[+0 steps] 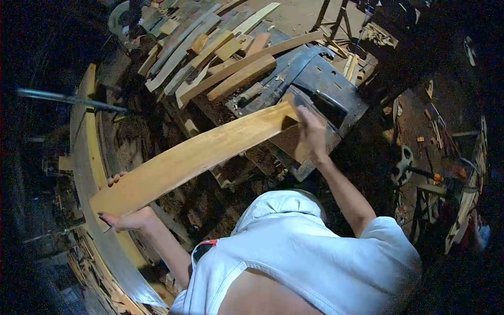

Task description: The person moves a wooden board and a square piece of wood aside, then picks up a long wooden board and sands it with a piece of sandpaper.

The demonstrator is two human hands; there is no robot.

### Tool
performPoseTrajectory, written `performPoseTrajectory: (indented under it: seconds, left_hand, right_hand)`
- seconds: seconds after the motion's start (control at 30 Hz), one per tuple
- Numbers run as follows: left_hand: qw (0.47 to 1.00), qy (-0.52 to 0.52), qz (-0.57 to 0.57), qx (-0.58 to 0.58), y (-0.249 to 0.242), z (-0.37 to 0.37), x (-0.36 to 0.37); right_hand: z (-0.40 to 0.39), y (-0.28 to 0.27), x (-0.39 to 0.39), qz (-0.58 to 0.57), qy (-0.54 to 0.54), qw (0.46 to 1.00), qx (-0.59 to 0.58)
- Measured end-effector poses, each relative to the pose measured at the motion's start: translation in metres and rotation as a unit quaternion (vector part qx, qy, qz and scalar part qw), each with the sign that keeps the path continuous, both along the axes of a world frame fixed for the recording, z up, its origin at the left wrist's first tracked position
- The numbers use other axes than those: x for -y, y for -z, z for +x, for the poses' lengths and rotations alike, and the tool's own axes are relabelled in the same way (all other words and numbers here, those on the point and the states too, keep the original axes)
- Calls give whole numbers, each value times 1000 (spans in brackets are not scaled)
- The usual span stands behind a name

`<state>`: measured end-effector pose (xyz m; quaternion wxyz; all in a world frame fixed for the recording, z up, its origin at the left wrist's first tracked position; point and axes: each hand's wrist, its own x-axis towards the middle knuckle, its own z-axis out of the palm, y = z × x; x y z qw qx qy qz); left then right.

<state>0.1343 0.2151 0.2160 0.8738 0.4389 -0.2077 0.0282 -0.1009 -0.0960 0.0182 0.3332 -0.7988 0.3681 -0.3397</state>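
Observation:
A long, pale, slightly curved wooden board point(194, 155) stretches across the view, lifted in front of me. My left hand point(126, 218) grips its near left end, thumb below and fingertips over the far edge. Close against the far right end is my right hand point(313, 128), smeared a little by motion, fingers bent around a thin brown sheet point(294, 142) that looks like sandpaper. Part of that sheet shows above the board's end and part below it. A dark shadow falls on the board there.
A workbench point(328, 79) holds a curved dark strap point(310, 55) and a dark cylinder point(331, 100). Cut wooden slats point(210, 47) lie piled beyond the board. A metal rod point(71, 98) and a long curved plank point(94, 152) stand at left. Wood scraps cover the floor.

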Motion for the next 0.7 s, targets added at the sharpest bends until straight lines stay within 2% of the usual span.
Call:
performPoseTrajectory:
  seconds: [0.07, 0.13, 0.2, 0.27, 0.3, 0.33, 0.4, 0.43, 0.47, 0.57, 0.6, 0.63, 0.67, 0.7]
  left_hand:
    - [1000, 0, 5, 4, -4, -2, 6]
    - [998, -43, 38, 30, -11, -5, 12]
    - [998, -48, 38, 8, -14, -7, 15]
    - [998, -53, 38, -18, -13, -10, 15]
    - [998, -56, 43, -7, -13, -11, 17]
    - [997, -59, 47, 5, -13, -12, 16]
    - [997, -73, 38, -7, -15, -15, 18]
    - [996, -86, 33, -21, -15, -16, 20]
    - [995, -89, 34, -25, -14, -16, 20]
    - [996, -82, 24, -13, -12, -15, 18]
    - [997, -66, 28, -14, -10, -14, 13]
    - [998, -50, 29, -13, -8, -12, 10]
    - [998, -49, 25, -10, -6, -11, 9]
    - [999, -50, 17, 3, -3, -11, 9]
  right_hand:
    - [12, -8, -16, 1, -147, 989, 4]
    - [25, 4, -43, -95, -146, 985, -14]
    - [30, 18, -26, -87, -138, 986, 23]
    - [38, 17, -6, 84, -57, 994, -31]
    - [47, 23, 1, 34, -27, 995, -91]
    - [46, 27, 0, 31, -29, 995, -92]
    - [49, -8, -14, 183, -89, 977, 63]
    - [50, -13, -30, 175, -104, 975, 86]
    - [52, -3, -41, -135, -90, 986, 40]
    - [50, 18, -20, -105, -97, 990, -8]
    - [55, 25, -6, 48, -79, 996, -11]
    - [61, 30, 5, 197, -61, 979, -12]
    - [66, 23, 10, 193, -60, 979, -8]
    - [68, 15, 13, 134, -81, 980, -120]
